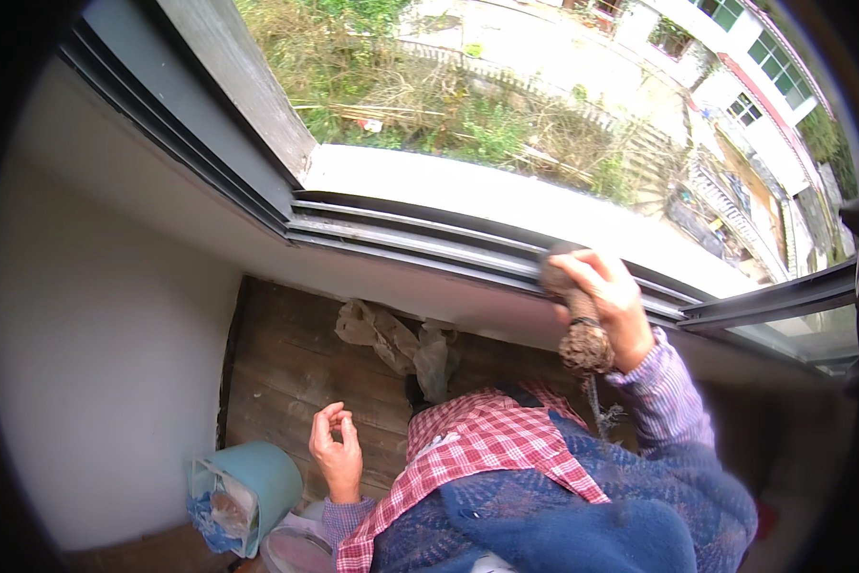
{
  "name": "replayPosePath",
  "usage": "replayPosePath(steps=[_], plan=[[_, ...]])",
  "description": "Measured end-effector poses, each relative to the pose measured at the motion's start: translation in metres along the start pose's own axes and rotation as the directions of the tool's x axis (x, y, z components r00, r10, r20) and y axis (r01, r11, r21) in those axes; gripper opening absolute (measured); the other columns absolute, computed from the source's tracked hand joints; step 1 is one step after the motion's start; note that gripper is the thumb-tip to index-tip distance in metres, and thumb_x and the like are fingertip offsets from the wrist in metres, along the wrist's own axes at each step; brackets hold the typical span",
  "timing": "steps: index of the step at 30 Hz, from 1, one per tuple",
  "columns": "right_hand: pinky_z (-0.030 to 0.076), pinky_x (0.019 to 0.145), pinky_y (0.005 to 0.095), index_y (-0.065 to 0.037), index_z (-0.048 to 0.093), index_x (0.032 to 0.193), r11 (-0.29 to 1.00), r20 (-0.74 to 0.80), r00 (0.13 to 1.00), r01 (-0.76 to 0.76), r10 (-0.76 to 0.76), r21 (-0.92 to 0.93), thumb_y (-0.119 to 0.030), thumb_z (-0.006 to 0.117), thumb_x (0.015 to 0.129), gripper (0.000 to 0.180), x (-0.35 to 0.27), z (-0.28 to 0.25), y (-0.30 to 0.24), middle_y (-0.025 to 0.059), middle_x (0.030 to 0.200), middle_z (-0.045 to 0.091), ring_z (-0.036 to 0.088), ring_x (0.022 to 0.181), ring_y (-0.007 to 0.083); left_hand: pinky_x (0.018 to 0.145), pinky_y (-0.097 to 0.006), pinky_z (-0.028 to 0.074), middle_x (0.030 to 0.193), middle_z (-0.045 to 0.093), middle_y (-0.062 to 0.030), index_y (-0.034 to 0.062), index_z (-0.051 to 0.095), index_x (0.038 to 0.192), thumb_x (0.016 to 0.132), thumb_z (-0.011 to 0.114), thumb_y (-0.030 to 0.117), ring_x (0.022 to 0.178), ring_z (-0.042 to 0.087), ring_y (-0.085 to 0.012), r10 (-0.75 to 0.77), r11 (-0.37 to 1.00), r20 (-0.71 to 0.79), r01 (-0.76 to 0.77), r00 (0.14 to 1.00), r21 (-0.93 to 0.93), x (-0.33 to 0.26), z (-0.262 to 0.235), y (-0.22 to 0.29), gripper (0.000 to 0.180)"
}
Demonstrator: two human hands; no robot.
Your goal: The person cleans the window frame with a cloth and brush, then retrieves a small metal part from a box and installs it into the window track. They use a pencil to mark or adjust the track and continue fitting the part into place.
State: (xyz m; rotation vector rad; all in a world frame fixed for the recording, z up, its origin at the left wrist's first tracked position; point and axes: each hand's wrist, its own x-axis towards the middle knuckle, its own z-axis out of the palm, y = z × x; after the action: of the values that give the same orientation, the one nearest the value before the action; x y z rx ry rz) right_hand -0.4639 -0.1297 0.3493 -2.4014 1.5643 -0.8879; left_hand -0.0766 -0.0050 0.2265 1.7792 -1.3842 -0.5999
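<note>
My right hand (pixel 609 304) is closed around a brown, bundled fibre brush (pixel 584 336) with a cord hanging from its lower end. The brush's far end, slightly blurred, is at the grey metal window track (pixel 420 244). Lower down on the left, my left hand (pixel 336 454) is held in the air above the floor, away from the window. Its fingers are loosely curled, with a gap to the thumb, and nothing shows in them.
A light blue bin (pixel 267 477) with bags inside stands at the lower left, beside a pinkish round container (pixel 296 546). Crumpled plastic bags (pixel 401 346) lie on the wooden floor (pixel 286 372) under the window. A window pane (pixel 802 329) is at the right.
</note>
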Motion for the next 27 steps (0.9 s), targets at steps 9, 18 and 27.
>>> replayPosePath(steps=[9,18,27], plan=[[0.055,0.08,0.0415,-0.013,0.061,0.126,0.769,-0.199,0.896,0.443,-0.397,0.46,-0.007,0.075,0.078,0.051,0.192,0.161,-0.107,0.0129,0.109,0.061,0.064,0.096,0.0345,0.072,-0.032,0.052,0.086,0.065,-0.0086,-0.0019,0.064,0.105,0.088,0.057,-0.007,0.076,0.063,-0.0173,-0.006,0.994,0.076,0.014,0.997,-0.111,0.063,-0.035,-0.066,0.019],[0.052,0.099,0.0341,-0.008,0.051,0.143,0.617,0.105,0.915,-0.344,0.39,0.707,-0.013,0.076,0.089,0.059,-0.004,-0.048,-0.017,0.0118,0.136,0.059,0.06,0.12,0.0223,0.082,-0.034,0.05,0.093,0.064,-0.0094,-0.0026,0.061,0.103,0.094,0.057,-0.003,0.085,0.059,-0.0207,0.216,0.976,-0.236,-0.213,0.947,0.038,0.152,-0.087,-0.046,0.01],[0.052,0.097,0.0371,-0.009,0.068,0.121,0.956,0.22,0.933,-0.292,0.284,0.006,-0.02,0.078,0.083,0.041,-0.028,-0.075,0.038,0.0045,0.124,0.067,0.063,0.11,0.0253,0.094,-0.037,0.051,0.112,0.064,-0.014,-0.0062,0.058,0.116,0.097,0.056,-0.001,0.103,0.062,-0.0259,0.719,0.679,-0.462,-0.669,0.52,0.303,0.242,-0.109,0.113,0.02]])
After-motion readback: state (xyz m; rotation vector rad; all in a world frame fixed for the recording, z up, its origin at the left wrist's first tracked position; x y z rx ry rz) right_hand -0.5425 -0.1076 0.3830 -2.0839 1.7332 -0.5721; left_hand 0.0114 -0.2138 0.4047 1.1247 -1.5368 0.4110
